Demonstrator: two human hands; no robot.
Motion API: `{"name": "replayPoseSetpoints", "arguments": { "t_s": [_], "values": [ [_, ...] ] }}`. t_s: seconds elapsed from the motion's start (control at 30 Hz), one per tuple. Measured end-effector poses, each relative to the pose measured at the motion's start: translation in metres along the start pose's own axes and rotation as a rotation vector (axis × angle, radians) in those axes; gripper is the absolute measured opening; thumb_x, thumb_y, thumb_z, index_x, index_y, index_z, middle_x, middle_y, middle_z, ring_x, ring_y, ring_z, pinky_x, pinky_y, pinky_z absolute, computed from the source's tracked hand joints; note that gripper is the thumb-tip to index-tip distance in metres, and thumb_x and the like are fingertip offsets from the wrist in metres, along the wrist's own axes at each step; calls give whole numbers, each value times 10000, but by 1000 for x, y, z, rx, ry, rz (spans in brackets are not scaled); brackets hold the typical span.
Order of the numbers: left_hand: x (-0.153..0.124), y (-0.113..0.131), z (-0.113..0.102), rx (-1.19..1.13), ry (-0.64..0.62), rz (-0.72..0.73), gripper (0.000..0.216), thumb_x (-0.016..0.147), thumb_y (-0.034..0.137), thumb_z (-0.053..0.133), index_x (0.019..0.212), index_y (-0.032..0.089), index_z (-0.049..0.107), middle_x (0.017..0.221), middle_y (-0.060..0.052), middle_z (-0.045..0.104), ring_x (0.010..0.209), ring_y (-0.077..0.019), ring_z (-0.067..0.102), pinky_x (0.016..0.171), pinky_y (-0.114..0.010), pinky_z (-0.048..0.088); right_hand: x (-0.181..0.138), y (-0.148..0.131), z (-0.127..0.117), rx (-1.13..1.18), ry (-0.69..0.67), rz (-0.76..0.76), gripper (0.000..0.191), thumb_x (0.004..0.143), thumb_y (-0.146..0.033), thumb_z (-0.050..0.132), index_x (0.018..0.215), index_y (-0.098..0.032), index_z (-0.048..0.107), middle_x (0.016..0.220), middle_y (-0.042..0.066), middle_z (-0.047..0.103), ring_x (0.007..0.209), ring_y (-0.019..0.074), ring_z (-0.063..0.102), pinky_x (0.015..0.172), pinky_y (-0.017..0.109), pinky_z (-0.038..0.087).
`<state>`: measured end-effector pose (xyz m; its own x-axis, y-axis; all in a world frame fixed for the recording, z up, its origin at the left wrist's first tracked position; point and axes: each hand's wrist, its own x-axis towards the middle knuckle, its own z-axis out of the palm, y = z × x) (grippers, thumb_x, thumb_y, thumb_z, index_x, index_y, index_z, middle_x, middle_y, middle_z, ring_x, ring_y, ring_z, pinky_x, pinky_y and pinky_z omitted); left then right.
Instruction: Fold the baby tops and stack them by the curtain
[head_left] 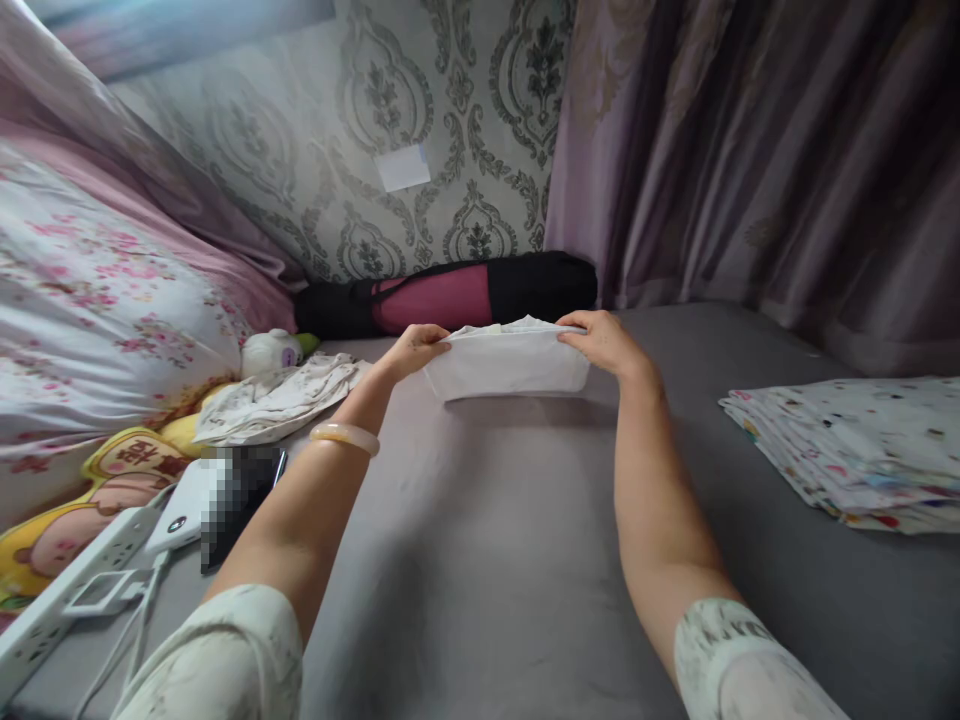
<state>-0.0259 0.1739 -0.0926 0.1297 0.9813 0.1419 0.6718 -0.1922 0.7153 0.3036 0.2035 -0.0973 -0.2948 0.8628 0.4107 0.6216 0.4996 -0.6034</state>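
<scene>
Both arms reach forward over a bed with a grey sheet point(480, 560). A white piece of cloth point(517, 362) is stretched between my hands, its top edge held up and its lower part hanging close to the sheet. My left hand point(416, 350) pinches its left top corner, thumb and fingers closed. At the right top corner, my right hand point(600, 340) grips the cloth the same way. What kind of cloth it is cannot be made out. A pale bangle point(345, 438) circles my left forearm.
Folded patterned cloth point(862, 450) lies on the right. To the left are a power strip point(75, 600), a white charger box point(187, 505) with cables, plush toys point(135, 455) and crumpled patterned fabric point(277, 400). A long black and maroon bag point(435, 298) rests against the wall.
</scene>
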Motion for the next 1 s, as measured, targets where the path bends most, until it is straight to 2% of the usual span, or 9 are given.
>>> {"name": "replayPoseSetpoints", "arguments": {
  "t_s": [0.07, 0.17, 0.27, 0.37, 0.47, 0.57, 0.67, 0.83, 1.0],
  "values": [
    [-12, 8, 1, 139, 80, 34, 291, 831, 290, 524, 1048, 151, 660, 951, -49, 701, 856, -163, 621, 796, -271, 485, -7, -10, -7, -65, -7, -10, 221, 819, -199, 604, 1010, -191, 714, 983, 43, 734, 908, 192, 641, 829, 284, 454],
    [-32, 15, 8, 363, 108, 95, 276, 857, 293, 500, 1045, 175, 666, 927, -38, 699, 891, -173, 615, 896, -295, 450, -23, -16, -11, -201, -123, -20, 216, 805, -158, 600, 986, -200, 710, 970, 37, 731, 907, 194, 631, 822, 279, 436],
    [-58, 10, 20, 513, 39, 173, 281, 894, 291, 461, 1079, 204, 655, 865, -21, 702, 846, -159, 623, 1051, -351, 346, -48, -10, -11, -268, -271, -89, 228, 818, -128, 572, 988, -212, 699, 982, 29, 721, 917, 185, 619, 821, 264, 418],
    [-89, -3, 34, 542, -33, 304, 317, 928, 262, 396, 1135, 211, 630, 919, -27, 717, 839, -147, 635, 1129, -381, 248, -79, -1, -6, -299, -375, -208, 267, 845, -103, 516, 1013, -221, 686, 1006, 29, 704, 949, 181, 594, 864, 273, 397],
    [-118, -13, 47, 535, -105, 405, 375, 927, 201, 355, 1208, 222, 603, 1067, -52, 713, 1011, -161, 629, 1147, -380, 222, -109, 2, 3, -368, -407, -285, 336, 878, -84, 455, 1101, -223, 664, 1084, 55, 673, 1022, 197, 555, 933, 310, 367],
    [-137, -15, 57, 566, -228, 428, 515, 855, 100, 385, 1320, 256, 542, 1249, -54, 657, 1186, -168, 563, 1160, -389, 201, -131, -1, 12, -453, -445, -328, 447, 907, -56, 375, 1230, -241, 622, 1117, 76, 636, 1057, 208, 522, 959, 328, 349],
    [-145, -15, 62, 617, -302, 433, 632, 762, 35, 424, 1332, 277, 547, 1354, -54, 593, 1270, -187, 505, 1168, -420, 187, -144, -5, 15, -502, -479, -333, 542, 915, -43, 335, 1327, -308, 567, 1105, 73, 608, 1041, 209, 512, 952, 337, 351],
    [-153, -17, 60, 616, -286, 402, 601, 729, 28, 436, 1234, 287, 634, 1416, -64, 532, 1323, -209, 455, 1154, -436, 234, -152, -7, 8, -492, -533, -350, 622, 843, 4, 386, 1320, -341, 583, 1262, 67, 569, 1162, 219, 489, 1025, 379, 319],
    [-143, -12, 65, 510, -168, 282, 427, 762, 63, 438, 1036, 243, 711, 1409, -59, 532, 1287, -232, 489, 1107, -415, 339, -138, -16, 18, -383, -504, -292, 428, 819, -66, 454, 1065, -273, 736, 1311, 58, 593, 1230, 226, 502, 1066, 394, 315]
  ]
}}
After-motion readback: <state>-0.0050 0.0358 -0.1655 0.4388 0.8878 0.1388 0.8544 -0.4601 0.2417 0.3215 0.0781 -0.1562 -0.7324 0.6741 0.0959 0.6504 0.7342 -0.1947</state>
